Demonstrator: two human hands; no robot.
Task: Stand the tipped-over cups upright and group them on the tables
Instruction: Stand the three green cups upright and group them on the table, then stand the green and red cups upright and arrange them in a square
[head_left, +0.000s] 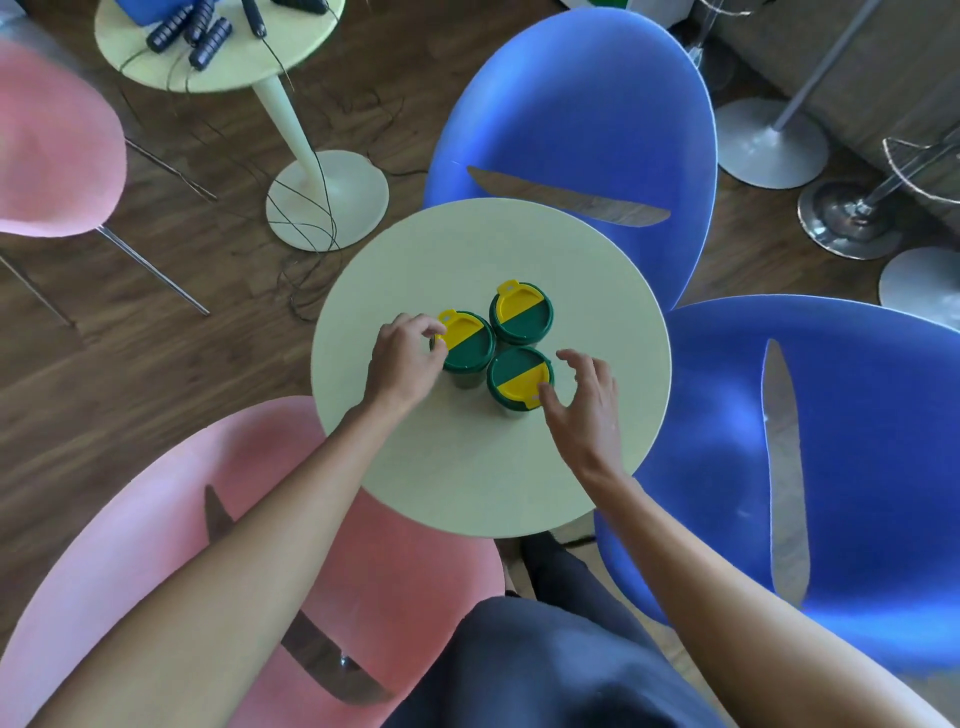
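Two big blue chairs (576, 104) with smooth, curved plastic shells sit past the fingers and off to the right. Two pink chairs (156, 545) of the same rounded shape sit on the left, one near the person's body and one far away. The floor (156, 312) is dark wood planks.

The round counter (467, 467) is pale yellow-green, smooth and flat, right under both hands. A second round counter (171, 73) of the same colour stands far beyond the fingers, up on a thin white post with a round foot. Dark ridged handles and thin black cords lie on it.

Three cups stand upright in a tight bunch in the middle of the near counter. Each has a round lid, half green and half yellow, with a little tab.

The left hand (402, 364) has curled fingers (428, 325) touching the rim of the left cup (465, 343). It is a loose pinch, not a tight hold. The right hand (587, 410) is spread open, with its thumb tip by the yellow edge of the near cup (519, 376), holding nothing. The far cup (522, 312) stands just past both hands, touched by neither.
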